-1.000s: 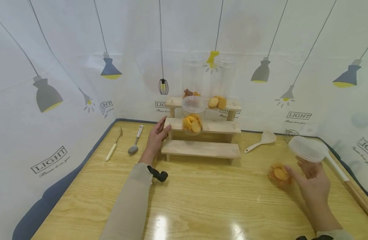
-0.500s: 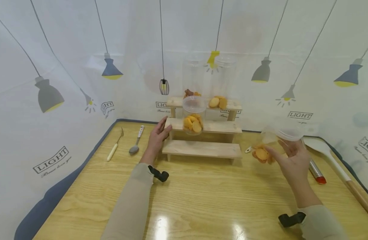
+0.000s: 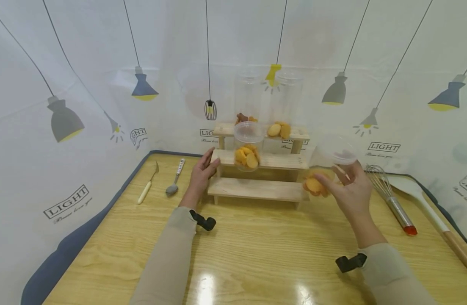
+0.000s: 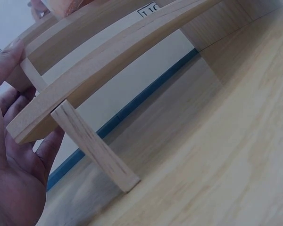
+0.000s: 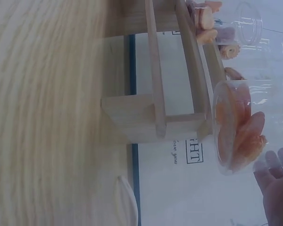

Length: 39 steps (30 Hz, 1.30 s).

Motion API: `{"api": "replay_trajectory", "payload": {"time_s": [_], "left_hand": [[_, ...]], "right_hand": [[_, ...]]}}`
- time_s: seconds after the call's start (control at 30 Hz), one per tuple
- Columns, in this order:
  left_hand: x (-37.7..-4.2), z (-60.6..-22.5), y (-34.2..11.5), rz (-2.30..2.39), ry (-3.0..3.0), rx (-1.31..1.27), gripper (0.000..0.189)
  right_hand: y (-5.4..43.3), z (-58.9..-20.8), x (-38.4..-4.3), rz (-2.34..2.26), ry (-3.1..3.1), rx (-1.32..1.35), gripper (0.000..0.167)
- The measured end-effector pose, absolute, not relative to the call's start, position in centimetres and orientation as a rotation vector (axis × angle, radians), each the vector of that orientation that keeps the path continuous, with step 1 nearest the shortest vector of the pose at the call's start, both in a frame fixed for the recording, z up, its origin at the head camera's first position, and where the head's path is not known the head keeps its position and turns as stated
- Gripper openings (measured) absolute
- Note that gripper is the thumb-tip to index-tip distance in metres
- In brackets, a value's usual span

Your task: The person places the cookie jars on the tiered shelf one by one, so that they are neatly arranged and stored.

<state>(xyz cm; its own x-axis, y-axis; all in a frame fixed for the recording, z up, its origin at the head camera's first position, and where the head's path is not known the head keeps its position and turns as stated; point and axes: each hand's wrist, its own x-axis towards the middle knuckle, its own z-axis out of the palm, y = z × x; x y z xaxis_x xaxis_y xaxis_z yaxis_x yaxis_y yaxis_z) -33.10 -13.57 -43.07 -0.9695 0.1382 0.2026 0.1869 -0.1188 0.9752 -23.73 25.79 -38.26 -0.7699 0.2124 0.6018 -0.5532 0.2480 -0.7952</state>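
Note:
My right hand (image 3: 351, 190) grips a clear plastic jar (image 3: 328, 146) with round orange crackers (image 3: 314, 184) at its bottom. It holds the jar tilted in the air beside the right end of a three-tier wooden shelf stand (image 3: 258, 188). In the right wrist view the jar (image 5: 240, 127) appears close to the tiers. My left hand (image 3: 200, 176) holds the stand's left end, its thumb at the front of the tier and its fingers behind. On the middle tier stands a similar jar (image 3: 249, 134) of orange crackers. Two taller clear jars (image 3: 249, 93) with snacks occupy the top tier.
A fork (image 3: 147, 184) and a spoon (image 3: 172, 188) lie left of the stand. At the right lie a whisk (image 3: 395, 205) and a long white-headed utensil with a wooden handle (image 3: 452, 241). A lamp-printed curtain (image 3: 172, 51) backs the table.
My right hand has carried the jar leftward and upward, from above the table's right side to the stand's right end. The left hand stays on the stand.

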Motion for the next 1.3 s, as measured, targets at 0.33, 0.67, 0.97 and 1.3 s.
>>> {"api": "replay_trajectory", "payload": {"time_s": [0.33,0.67,0.97,1.3], "left_hand": [[-32.8,-43.1,-13.6,-2.303,-2.065,-0.382,0.066],[-32.9,-43.1,-13.5,-2.295,-2.065,-0.391,0.066],[-33.0,-43.2,-13.5,-2.300,-2.062,-0.379,0.065],[-33.5,-43.3,-13.6,-2.282,-2.066,-0.383,0.064]], "right_hand": [[23.6,-36.7,-23.2,1.580,-1.940,0.274,0.068],[21.5,-35.6,-23.2,1.601,-2.001,0.221,0.060],[20.8,-36.8,-25.8,1.651,-1.943,0.287,0.065],[18.5,-35.3,-25.3,1.588,-2.082,0.348,0.073]]}}
